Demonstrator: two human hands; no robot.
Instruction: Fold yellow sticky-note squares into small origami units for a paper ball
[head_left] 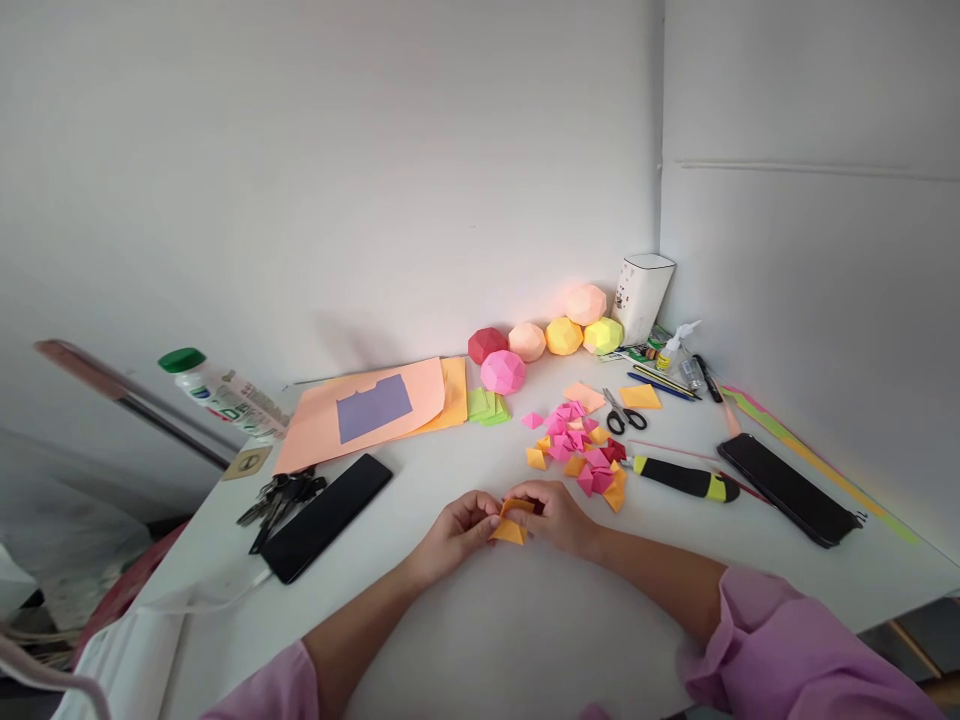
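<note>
Between my two hands is a small piece of folded orange paper (510, 531), held just above the white table. My left hand (461, 530) pinches its left side with thumb and fingers. From the right, my right hand (556, 515) grips the upper right part, its fingers curled round the paper and hiding some of the folds. Beyond my right hand lies a loose pile of pink folded paper pieces (576, 425), mixed with orange ones such as an orange folded piece (615, 488). A screwdriver-like tool with a black and yellow-green handle (681, 478) rests beside the pile.
Faceted paper balls, one a pink ball (503, 372), stand along the wall. Scissors (625, 412), green paper squares (487, 405) and peach sheets (315, 430) lie further back. A black phone (328, 518) and keys (283, 500) are left; a black case (787, 488) is right.
</note>
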